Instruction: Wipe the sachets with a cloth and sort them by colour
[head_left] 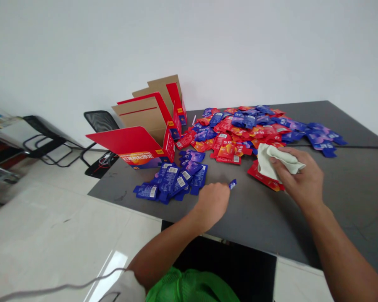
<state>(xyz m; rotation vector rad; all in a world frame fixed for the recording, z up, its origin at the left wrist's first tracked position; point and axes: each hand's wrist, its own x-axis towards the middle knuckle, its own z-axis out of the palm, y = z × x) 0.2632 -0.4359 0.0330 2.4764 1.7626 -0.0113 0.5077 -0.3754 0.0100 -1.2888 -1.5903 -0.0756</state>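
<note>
My left hand is closed, and the small end of a blue sachet sticks out past its fingers; the rest is hidden by the hand. A folded white cloth is pinched in my right hand. Just under the cloth lie red sachets, partly covered by it. Left of my left hand, a loose stack of blue sachets rests on the dark grey table. Beyond both hands spreads a big mixed heap of red and blue sachets.
Several open red cardboard boxes stand in a row at the table's left, flaps raised. More blue sachets lie toward the right back. A white wall rises behind the table. Black chairs stand on the floor at left.
</note>
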